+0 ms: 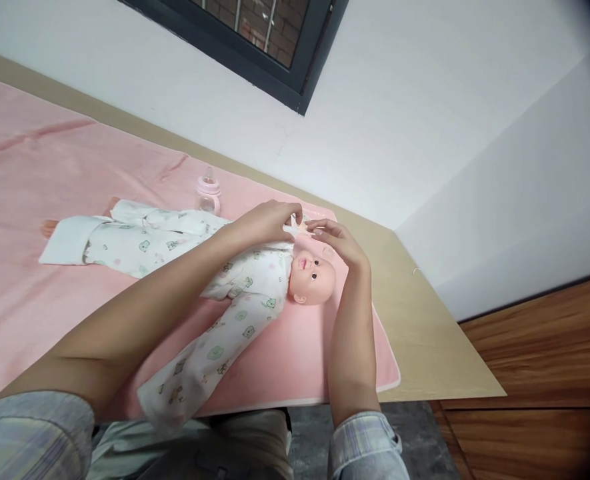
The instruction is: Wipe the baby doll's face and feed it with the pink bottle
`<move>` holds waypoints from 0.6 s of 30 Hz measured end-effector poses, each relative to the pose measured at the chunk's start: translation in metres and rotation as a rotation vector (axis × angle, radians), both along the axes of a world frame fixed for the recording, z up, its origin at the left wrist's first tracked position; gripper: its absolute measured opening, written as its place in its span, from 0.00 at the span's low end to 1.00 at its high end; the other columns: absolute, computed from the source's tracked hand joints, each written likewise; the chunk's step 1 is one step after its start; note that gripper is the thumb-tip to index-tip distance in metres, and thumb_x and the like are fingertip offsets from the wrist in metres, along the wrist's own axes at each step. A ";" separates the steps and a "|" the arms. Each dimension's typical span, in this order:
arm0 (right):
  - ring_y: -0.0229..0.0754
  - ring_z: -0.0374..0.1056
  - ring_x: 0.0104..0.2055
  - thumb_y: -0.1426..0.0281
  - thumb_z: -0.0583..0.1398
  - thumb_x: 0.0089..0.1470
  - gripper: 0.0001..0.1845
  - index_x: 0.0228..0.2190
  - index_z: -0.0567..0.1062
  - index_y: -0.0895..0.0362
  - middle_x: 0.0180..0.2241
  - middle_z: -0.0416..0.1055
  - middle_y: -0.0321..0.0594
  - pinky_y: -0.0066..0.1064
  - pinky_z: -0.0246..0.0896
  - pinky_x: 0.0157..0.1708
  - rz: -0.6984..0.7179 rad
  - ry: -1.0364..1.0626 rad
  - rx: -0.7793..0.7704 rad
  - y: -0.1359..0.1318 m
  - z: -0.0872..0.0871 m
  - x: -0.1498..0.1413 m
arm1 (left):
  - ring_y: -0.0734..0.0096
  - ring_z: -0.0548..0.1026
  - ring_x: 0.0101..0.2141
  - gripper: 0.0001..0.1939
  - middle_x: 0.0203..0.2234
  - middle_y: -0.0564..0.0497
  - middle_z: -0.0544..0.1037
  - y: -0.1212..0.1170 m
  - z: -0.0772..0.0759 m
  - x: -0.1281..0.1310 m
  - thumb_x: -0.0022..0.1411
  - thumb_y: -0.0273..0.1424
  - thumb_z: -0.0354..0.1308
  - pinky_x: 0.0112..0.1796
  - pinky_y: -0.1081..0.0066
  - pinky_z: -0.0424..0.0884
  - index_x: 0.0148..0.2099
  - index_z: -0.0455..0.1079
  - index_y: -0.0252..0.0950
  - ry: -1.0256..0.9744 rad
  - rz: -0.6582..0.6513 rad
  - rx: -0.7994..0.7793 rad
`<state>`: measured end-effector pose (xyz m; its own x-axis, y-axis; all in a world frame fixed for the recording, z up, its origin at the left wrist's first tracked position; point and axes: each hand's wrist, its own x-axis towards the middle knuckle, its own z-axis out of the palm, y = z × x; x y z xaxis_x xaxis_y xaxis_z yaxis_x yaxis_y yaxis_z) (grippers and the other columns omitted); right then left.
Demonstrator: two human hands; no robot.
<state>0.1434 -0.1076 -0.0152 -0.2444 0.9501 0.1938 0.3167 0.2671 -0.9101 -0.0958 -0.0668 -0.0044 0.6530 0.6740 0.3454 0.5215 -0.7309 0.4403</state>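
Observation:
A baby doll (312, 279) lies on its back on a pink blanket (275, 357), its head toward the right. White pajamas (247, 270) printed with small green and brown figures cover its body and legs, and its feet poke out at the left. The near sleeve (195, 360) stretches toward me and hangs past the table edge. Beyond the doll's shoulder, my left hand (275, 221) pinches a bunched piece of white printed cloth, which looks like the far sleeve (297, 228). From the right, the fingertips of my right hand (341, 241) close on the same cloth.
A pink baby bottle (209, 193) stands on the blanket behind the doll. The tan tabletop (415, 327) shows along the back and right. A white wall (375, 120) with a dark-framed window (295, 87) rises behind. Wooden panelling (539, 347) is at the right.

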 end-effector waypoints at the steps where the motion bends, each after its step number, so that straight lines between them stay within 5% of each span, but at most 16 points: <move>1: 0.47 0.69 0.58 0.57 0.67 0.54 0.14 0.38 0.81 0.53 0.51 0.77 0.40 0.41 0.63 0.61 0.003 -0.060 0.029 -0.004 0.007 -0.009 | 0.58 0.78 0.43 0.17 0.43 0.49 0.79 0.001 -0.001 -0.001 0.58 0.26 0.65 0.38 0.70 0.67 0.50 0.71 0.38 -0.007 0.000 0.001; 9: 0.44 0.73 0.39 0.64 0.63 0.57 0.09 0.31 0.78 0.56 0.35 0.77 0.39 0.40 0.66 0.48 -0.097 -0.291 0.090 -0.015 0.018 -0.059 | 0.58 0.78 0.43 0.15 0.41 0.48 0.79 0.004 -0.004 -0.002 0.60 0.31 0.63 0.37 0.70 0.67 0.49 0.71 0.38 -0.055 -0.022 0.003; 18: 0.40 0.70 0.35 0.63 0.65 0.52 0.08 0.29 0.79 0.55 0.36 0.75 0.38 0.37 0.68 0.44 -0.320 -0.163 0.213 0.002 0.011 -0.035 | 0.55 0.76 0.48 0.20 0.49 0.45 0.79 0.010 0.002 -0.006 0.60 0.37 0.66 0.45 0.66 0.69 0.52 0.73 0.36 -0.083 0.038 0.028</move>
<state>0.1087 -0.1058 -0.0037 0.0132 0.9260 0.3773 0.5500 0.3084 -0.7761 -0.1023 -0.0567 -0.0023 0.5957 0.6872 0.4158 0.5118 -0.7237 0.4629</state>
